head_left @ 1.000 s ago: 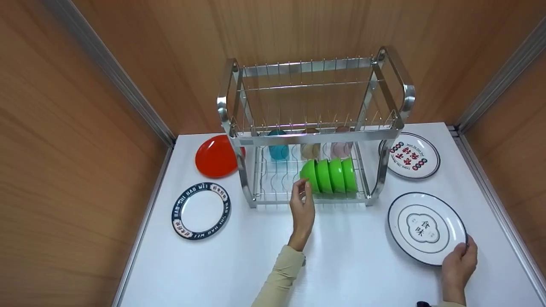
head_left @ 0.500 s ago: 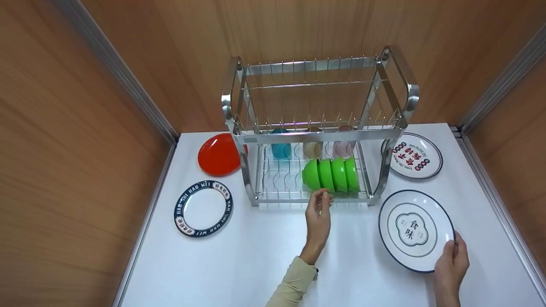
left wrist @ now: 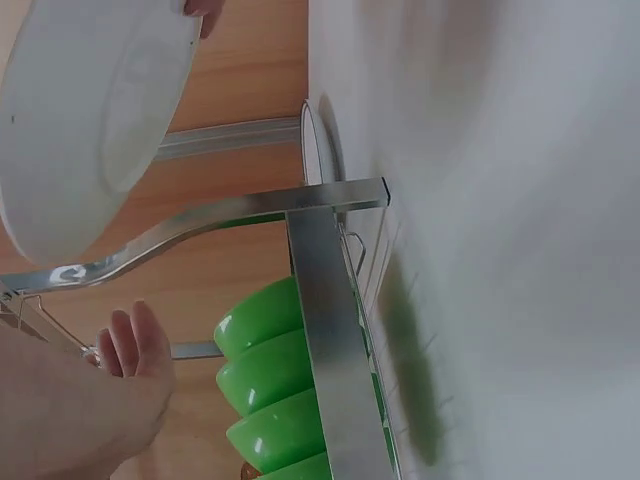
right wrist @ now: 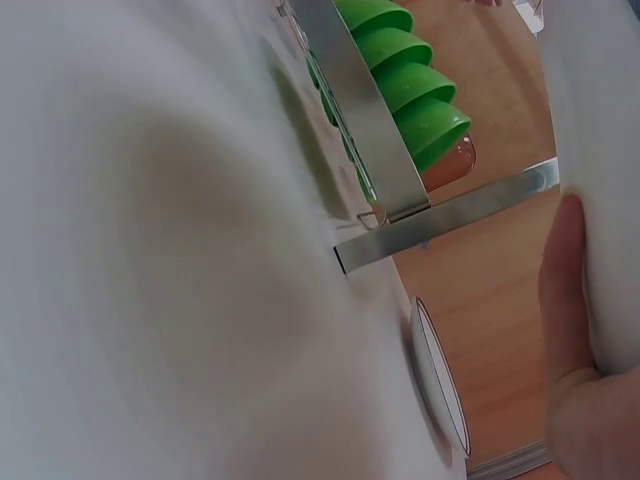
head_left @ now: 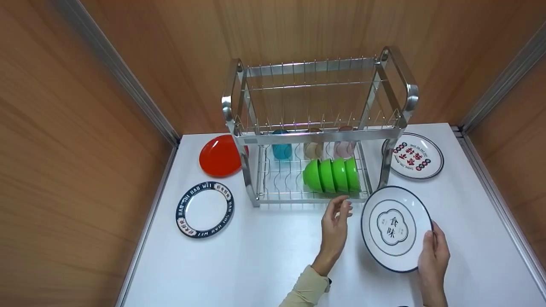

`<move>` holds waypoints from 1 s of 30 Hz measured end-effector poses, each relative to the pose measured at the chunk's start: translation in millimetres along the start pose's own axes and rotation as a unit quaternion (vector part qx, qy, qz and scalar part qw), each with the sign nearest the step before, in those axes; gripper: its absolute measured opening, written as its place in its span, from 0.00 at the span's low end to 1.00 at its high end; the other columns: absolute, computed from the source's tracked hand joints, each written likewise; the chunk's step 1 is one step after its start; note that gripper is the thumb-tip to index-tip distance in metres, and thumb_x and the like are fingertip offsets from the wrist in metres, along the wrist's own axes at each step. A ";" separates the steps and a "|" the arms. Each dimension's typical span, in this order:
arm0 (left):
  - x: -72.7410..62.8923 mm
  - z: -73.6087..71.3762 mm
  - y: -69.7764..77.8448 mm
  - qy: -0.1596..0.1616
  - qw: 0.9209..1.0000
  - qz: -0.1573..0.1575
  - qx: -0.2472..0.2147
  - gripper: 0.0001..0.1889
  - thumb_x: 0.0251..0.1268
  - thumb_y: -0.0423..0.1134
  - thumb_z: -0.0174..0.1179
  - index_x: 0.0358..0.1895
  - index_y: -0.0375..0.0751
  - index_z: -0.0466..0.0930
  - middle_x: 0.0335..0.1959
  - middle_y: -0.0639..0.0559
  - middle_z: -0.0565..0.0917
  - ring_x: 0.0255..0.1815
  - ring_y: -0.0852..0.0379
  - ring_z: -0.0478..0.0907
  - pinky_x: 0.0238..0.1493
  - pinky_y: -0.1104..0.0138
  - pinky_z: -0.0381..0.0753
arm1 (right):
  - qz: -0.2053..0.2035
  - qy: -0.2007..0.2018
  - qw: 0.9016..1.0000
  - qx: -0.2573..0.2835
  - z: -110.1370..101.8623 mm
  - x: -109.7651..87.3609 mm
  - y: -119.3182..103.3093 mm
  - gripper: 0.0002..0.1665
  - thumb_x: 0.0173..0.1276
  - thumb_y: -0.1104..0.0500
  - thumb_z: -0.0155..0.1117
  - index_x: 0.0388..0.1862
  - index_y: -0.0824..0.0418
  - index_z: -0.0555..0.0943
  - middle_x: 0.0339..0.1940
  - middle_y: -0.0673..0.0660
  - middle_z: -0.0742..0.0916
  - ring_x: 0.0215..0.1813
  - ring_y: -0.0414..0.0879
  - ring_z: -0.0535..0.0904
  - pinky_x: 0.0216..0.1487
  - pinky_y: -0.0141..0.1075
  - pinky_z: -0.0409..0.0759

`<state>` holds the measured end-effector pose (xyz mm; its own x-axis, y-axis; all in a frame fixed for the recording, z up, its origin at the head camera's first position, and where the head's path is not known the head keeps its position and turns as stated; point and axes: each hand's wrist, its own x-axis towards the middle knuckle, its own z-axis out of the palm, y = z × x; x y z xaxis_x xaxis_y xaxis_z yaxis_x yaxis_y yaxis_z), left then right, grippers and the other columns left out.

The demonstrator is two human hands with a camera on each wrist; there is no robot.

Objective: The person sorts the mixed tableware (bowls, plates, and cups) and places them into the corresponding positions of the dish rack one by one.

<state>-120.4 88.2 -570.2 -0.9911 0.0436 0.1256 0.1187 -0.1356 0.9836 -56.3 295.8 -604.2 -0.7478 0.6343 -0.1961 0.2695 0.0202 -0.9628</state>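
Observation:
My right hand (head_left: 434, 256) grips the right edge of a white plate (head_left: 394, 230) with a dark blue rim and black characters in its centre. The plate is lifted and tilted above the table, its underside showing in the left wrist view. Left of the plate, my left hand (head_left: 335, 230) is raised with loosely bent fingers and nothing in it. It is just in front of the metal dish rack (head_left: 307, 137), close to the nested green bowls (head_left: 326, 175) standing on edge on the lower tier.
Behind the bowls stand a blue cup (head_left: 281, 150), a tan cup (head_left: 313, 149) and a pink cup (head_left: 344, 148). A red plate (head_left: 218, 157) and a navy-rimmed plate (head_left: 183, 215) lie left of the rack. Another white plate (head_left: 420, 155) with red characters lies to the right.
The right hand has carried the blue-rimmed plate leftward, toward the rack's front right corner, tilting it more. The left hand has moved right, away from the bowls and closer to the plate.

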 end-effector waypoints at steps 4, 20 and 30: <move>-7.6 3.9 7.2 -0.045 0.999 -0.019 -0.003 0.22 0.83 0.48 0.50 0.71 0.45 0.70 0.65 0.49 0.76 0.67 0.51 0.73 0.65 0.61 0.78 | -0.014 -0.014 1.000 0.002 8.9 -3.6 -5.1 0.31 0.86 0.48 0.38 0.82 0.56 0.59 0.83 0.54 0.64 0.80 0.45 0.62 0.69 0.23 0.66; -22.3 3.6 37.9 -0.100 0.992 -0.008 -0.078 0.26 0.86 0.41 0.39 0.82 0.51 0.53 0.77 0.49 0.66 0.73 0.52 0.71 0.65 0.63 0.76 | -0.073 -0.080 0.991 0.077 39.1 -10.5 -26.5 0.30 0.86 0.50 0.44 0.80 0.59 0.61 0.80 0.58 0.68 0.75 0.43 0.70 0.65 0.23 0.72; -22.6 -7.5 58.6 -0.089 0.993 0.059 -0.052 0.25 0.88 0.38 0.36 0.82 0.48 0.54 0.78 0.49 0.65 0.74 0.50 0.69 0.64 0.61 0.77 | -0.085 -0.110 0.989 0.050 50.9 -11.0 -38.7 0.27 0.84 0.49 0.49 0.74 0.59 0.65 0.68 0.55 0.79 0.63 0.31 0.76 0.63 0.21 0.72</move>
<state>-91.5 71.9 -516.4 -0.9433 0.1952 0.2686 0.2167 -0.2512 0.9434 -89.4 248.6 -574.2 -0.8936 0.4455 -0.0549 0.0752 0.0280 -0.9968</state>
